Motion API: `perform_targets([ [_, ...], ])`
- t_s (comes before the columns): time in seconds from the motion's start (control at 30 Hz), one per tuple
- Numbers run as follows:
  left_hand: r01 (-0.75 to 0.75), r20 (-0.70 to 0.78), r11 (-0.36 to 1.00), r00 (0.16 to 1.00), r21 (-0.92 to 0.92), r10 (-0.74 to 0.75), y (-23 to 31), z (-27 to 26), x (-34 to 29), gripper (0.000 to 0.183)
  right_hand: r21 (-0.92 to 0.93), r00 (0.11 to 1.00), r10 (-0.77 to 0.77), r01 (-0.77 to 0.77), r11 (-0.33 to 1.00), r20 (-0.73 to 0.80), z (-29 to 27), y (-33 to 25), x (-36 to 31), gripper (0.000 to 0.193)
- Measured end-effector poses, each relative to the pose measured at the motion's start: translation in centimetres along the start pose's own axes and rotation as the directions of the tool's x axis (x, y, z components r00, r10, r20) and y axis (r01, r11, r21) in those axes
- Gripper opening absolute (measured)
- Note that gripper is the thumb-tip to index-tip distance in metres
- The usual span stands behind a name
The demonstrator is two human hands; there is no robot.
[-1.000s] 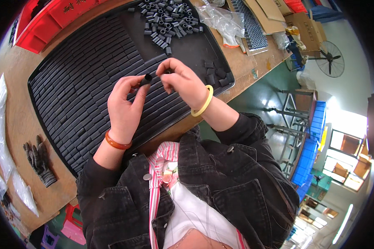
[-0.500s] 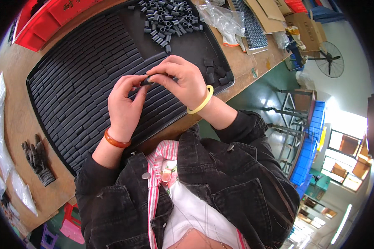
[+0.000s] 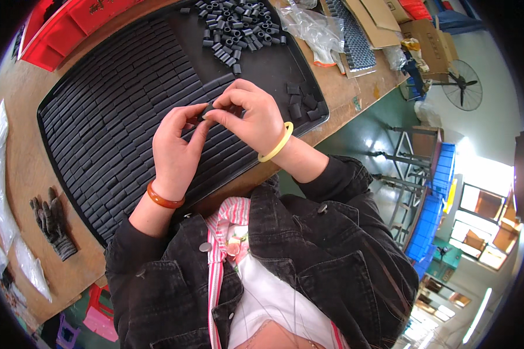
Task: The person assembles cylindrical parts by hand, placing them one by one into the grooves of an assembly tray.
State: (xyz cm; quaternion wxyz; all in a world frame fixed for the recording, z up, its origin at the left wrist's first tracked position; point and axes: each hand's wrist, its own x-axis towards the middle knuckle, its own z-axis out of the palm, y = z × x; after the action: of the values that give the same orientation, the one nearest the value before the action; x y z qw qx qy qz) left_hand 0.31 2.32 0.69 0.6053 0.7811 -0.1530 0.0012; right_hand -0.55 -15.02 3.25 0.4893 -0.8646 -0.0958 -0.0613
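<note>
Between the fingertips of my left hand [image 3: 179, 136] and my right hand [image 3: 244, 110] is a small black tube piece [image 3: 206, 110], pinched from both sides and partly hidden by the fingers. Both hands hover above a large black tray [image 3: 268, 64]. Tight rows of black tube pieces [image 3: 116, 110] cover the tray's left and middle part. A loose heap of short black tubes [image 3: 233, 29] lies at its far right. Some flat-looking black pieces [image 3: 300, 99] lie scattered near the tray's right corner, beside my right hand.
A red bin [image 3: 70, 29] stands at the far left. On the wooden table [image 3: 78, 232] lie a dark glove [image 3: 53, 224] and a strip of clear plastic [image 3: 6, 180]. Plastic bags [image 3: 314, 29] and cardboard [image 3: 372, 20] sit beyond the tray's right edge.
My fingers have shifted slightly around the black tube piece, which now sits more upright between them. My right wrist has moved a little to the left.
</note>
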Motion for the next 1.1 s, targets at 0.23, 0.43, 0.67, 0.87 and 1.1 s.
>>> perform_targets([
  [0.23, -0.073, -0.09, 0.997, 0.993, 0.032, 0.075, -0.1, -0.1, 0.1, 0.036, 0.364, 0.94, 0.342, -0.315, 0.876, -0.009, -1.3, 2.3, 4.3, 0.023],
  [0.43, -0.106, -0.084, 0.994, 0.991, 0.031, 0.108, -0.4, 0.0, 0.4, 0.035, 0.319, 0.936, 0.347, -0.312, 0.895, -0.057, 0.9, 5.3, 14.4, 0.032],
  [0.67, -0.098, -0.032, 0.994, 0.994, 0.048, 0.1, -0.3, -0.1, 0.1, 0.034, 0.186, 0.874, 0.481, -0.462, 0.867, -0.074, 6.4, 7.3, 24.4, 0.033],
  [0.87, -0.05, -0.065, 0.998, 0.996, 0.05, 0.053, -0.1, -0.6, 0.3, 0.032, -0.607, 0.943, 0.329, -0.291, 0.739, -0.051, 7.1, 8.0, 26.8, 0.041],
  [1.1, -0.06, -0.064, 0.996, 0.996, 0.059, 0.064, 0.0, -0.6, 0.8, 0.033, -0.689, 0.987, -0.149, 0.149, 0.709, 0.06, 7.4, 9.0, 25.6, 0.022],
])
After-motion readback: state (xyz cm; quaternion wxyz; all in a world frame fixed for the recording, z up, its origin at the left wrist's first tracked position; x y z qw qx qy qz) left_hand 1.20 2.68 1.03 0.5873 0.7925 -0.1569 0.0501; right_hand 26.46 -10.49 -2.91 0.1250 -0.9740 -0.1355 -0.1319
